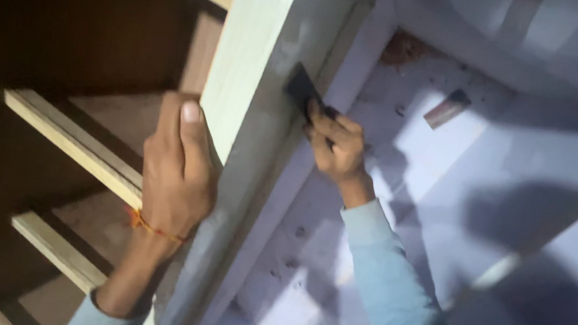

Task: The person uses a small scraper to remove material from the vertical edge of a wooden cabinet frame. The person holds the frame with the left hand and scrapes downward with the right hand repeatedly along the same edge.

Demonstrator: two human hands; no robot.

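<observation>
your left hand (178, 167) gripped the pale upright panel (256, 62) beside the open cabinet's bare wooden shelves (75, 140). your right hand (336, 146) was clamped on a dark scraper blade (301, 87), pressed against that panel's grey-coated face.

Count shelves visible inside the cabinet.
2: an upper shelf beside the left hand, and a lower shelf under it near the wrist. More may be hidden in the dark top or below the frame.
</observation>
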